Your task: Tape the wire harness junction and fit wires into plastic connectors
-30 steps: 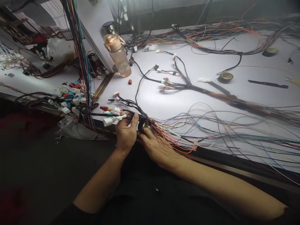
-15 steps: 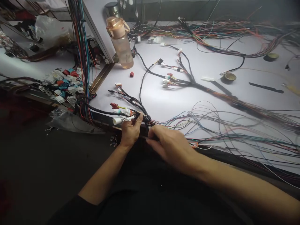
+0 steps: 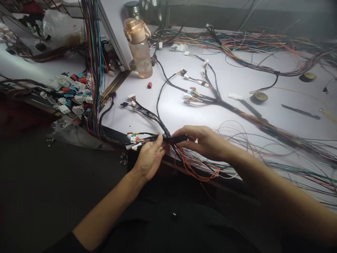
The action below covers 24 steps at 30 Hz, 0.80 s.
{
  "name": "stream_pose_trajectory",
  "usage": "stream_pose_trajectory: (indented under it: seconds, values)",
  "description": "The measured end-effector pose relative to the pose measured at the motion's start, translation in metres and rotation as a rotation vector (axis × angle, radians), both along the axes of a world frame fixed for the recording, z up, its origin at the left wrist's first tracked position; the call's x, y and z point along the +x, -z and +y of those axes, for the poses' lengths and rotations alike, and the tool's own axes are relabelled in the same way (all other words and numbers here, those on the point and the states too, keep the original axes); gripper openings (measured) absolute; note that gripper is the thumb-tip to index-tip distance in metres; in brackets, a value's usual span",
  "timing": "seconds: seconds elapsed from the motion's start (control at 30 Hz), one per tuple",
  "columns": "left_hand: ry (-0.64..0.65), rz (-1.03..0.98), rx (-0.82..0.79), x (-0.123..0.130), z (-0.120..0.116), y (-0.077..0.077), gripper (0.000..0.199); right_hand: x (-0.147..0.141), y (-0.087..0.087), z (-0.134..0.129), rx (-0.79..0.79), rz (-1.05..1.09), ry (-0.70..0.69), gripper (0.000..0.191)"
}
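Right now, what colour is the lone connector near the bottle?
The connector is red, in the head view.

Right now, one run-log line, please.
left hand: gripping wire harness at its junction | right hand: holding black item, probably tape, beside junction | table: red connector, upright bottle

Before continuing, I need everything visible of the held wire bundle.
Held at the near table edge, the wire bundle has a black-wrapped junction. Dark branches with mostly white connectors spread left; loose wires, some orange, trail right. The left hand grips it; the right hand holds black, tape-like material at the junction.
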<state>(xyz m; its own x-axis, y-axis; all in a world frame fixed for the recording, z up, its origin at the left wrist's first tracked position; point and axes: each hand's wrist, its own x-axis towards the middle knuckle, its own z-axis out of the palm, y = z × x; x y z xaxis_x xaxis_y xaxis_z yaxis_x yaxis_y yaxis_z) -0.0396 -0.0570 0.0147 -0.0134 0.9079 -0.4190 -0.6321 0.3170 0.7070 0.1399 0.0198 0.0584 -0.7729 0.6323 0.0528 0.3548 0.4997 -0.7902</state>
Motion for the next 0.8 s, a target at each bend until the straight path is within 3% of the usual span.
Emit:
stream_pose_trajectory:
  seconds: [0.1,0.3,0.53,0.8]
  values:
    - [-0.003,-0.079,-0.035,0.008,0.005,-0.001,0.029,0.006,-0.004,0.006,0.117,-0.013,-0.059,0.024]
    - [-0.075,-0.023,-0.006,0.019,0.005,0.003,0.031,0.018,-0.010,0.032,0.294,-0.111,-0.175,0.024]
    - [-0.127,-0.031,0.019,0.017,0.002,0.003,0.028,0.018,0.008,0.040,0.095,-0.024,-0.176,0.025]
    - [-0.036,-0.155,0.040,0.006,-0.004,0.008,0.028,0.019,0.003,0.039,0.024,-0.022,-0.145,0.027]
